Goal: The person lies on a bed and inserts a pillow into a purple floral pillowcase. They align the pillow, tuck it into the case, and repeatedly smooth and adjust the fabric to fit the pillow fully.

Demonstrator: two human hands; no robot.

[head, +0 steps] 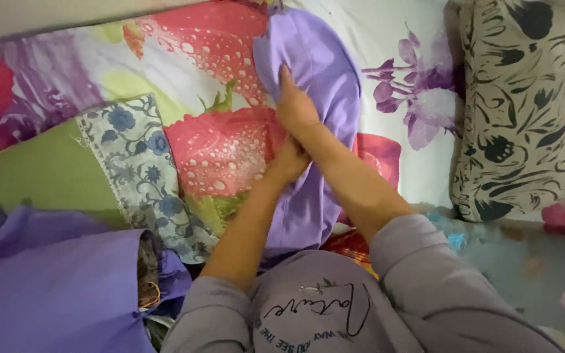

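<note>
A light purple garment (315,65) lies stretched along the bed, from the top middle down toward my body. My right hand (293,104) rests flat on it, fingers together and pointing away from me. My right forearm crosses over my left hand (288,162), which presses on the garment's left edge lower down. The fingers of that hand are hidden under the forearm. Both arms wear grey sleeves.
The bed sheet (220,153) has a large strawberry and flower print. A cream pillow (524,111) with black leaf patterns lies at the right. A green cloth (34,173) with a blue floral border (140,170) is at the left, with more purple fabric (53,287) at the bottom left.
</note>
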